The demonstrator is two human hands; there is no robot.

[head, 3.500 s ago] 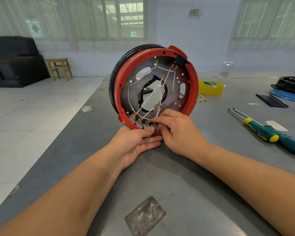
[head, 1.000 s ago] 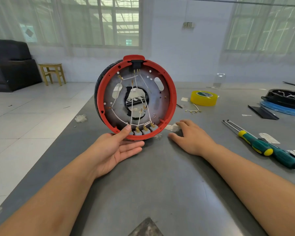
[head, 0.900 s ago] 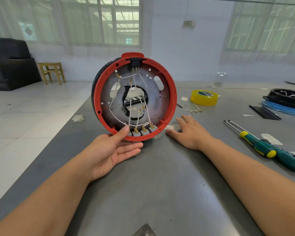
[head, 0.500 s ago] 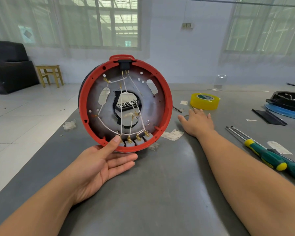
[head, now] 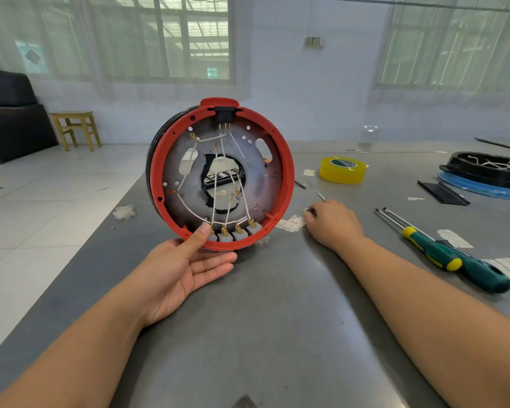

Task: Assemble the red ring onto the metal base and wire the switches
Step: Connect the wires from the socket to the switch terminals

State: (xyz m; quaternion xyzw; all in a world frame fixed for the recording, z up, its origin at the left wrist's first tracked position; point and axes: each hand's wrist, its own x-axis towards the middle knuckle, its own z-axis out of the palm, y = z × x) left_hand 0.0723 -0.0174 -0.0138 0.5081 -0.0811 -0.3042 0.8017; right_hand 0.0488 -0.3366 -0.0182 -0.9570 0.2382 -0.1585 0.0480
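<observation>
The red ring (head: 289,178) sits on the round metal base (head: 259,189) and stands upright on edge on the grey table (head: 277,334). White wires run from a black socket (head: 226,114) at the top down to several grey switches (head: 233,235) at the bottom. My left hand (head: 174,272) holds the ring's lower rim, thumb on the inside by the leftmost switch, the other fingers below it. My right hand (head: 333,222) lies on the table to the right, fingers curled, fingertips pinching a small shiny metal part (head: 306,211).
A yellow tape roll (head: 342,170) lies behind my right hand. Two green-handled screwdrivers (head: 442,254) lie at the right. A black part on a blue ring (head: 483,175) sits far right. Paper scraps (head: 290,223) dot the table, whose left edge drops to a tiled floor.
My right hand left the switch terminals, slid right over the table and now curls on a small metal part. My left hand turned the ring so the socket points up.
</observation>
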